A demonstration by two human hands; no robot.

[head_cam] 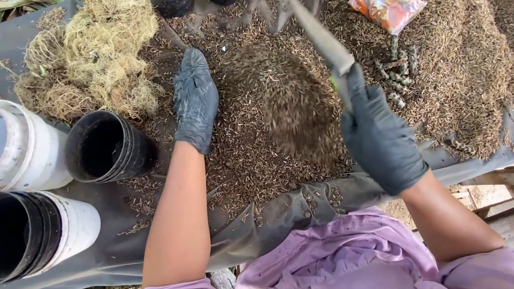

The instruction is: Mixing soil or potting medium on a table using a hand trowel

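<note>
Head view: two gloved hands [195, 99] [376, 136], one trowel [323, 41]

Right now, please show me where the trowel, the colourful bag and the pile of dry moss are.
trowel [321, 38], head view, on the middle of its grey blade, above the right hand [378, 135].
colourful bag [388, 5], head view, on its centre.
pile of dry moss [97, 49], head view, on the pale tangled middle.
</note>
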